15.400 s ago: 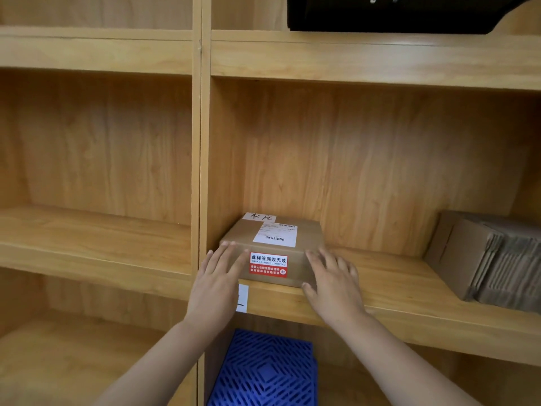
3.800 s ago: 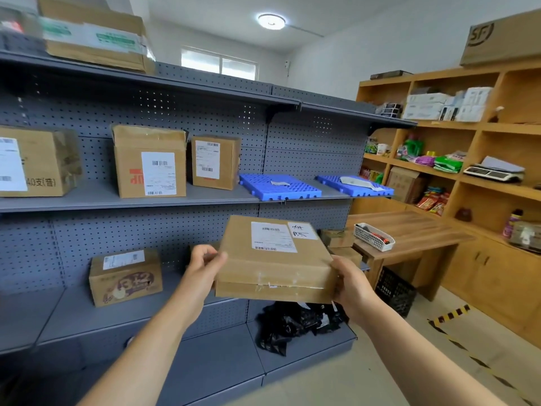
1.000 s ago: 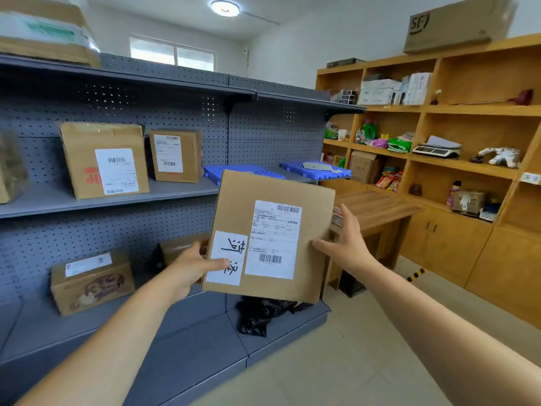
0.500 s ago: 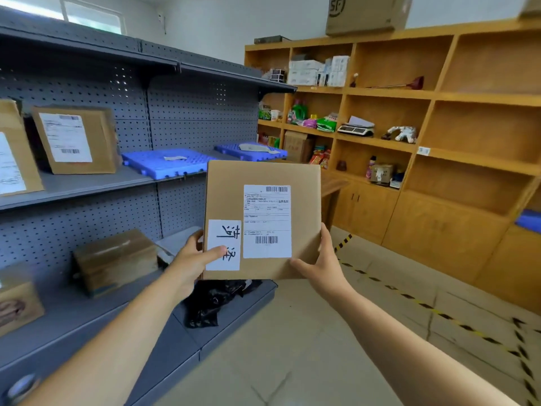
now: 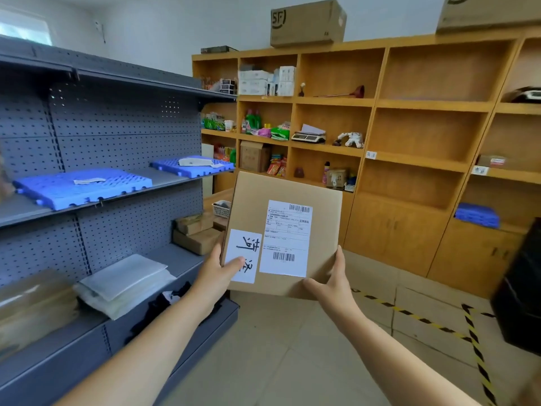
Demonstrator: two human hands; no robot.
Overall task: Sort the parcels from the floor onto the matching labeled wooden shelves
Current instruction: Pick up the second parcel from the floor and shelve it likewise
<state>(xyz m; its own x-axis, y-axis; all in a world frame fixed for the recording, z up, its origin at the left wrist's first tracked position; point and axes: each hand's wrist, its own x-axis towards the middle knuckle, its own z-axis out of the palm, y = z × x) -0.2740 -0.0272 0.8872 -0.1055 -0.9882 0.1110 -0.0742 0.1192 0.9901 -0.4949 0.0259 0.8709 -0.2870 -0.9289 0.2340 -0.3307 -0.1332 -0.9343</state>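
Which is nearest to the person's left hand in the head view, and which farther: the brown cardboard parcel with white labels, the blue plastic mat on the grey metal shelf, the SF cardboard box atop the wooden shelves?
1. Brown cardboard parcel with white labels: gripped by the left hand.
2. Blue plastic mat: up-left, on the grey metal shelf.
3. SF cardboard box: high, atop the wooden shelves.

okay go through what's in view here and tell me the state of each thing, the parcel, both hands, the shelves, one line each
Parcel: held up off the floor, tilted, label side facing the camera.
Left hand: gripping the parcel's lower left edge, thumb over the handwritten sticker.
Right hand: gripping the parcel's lower right corner.
Wooden shelves: left bays stocked, several right bays bare, two small tags on the edges.
Grey shelves: holding blue trays, bags and boxes.
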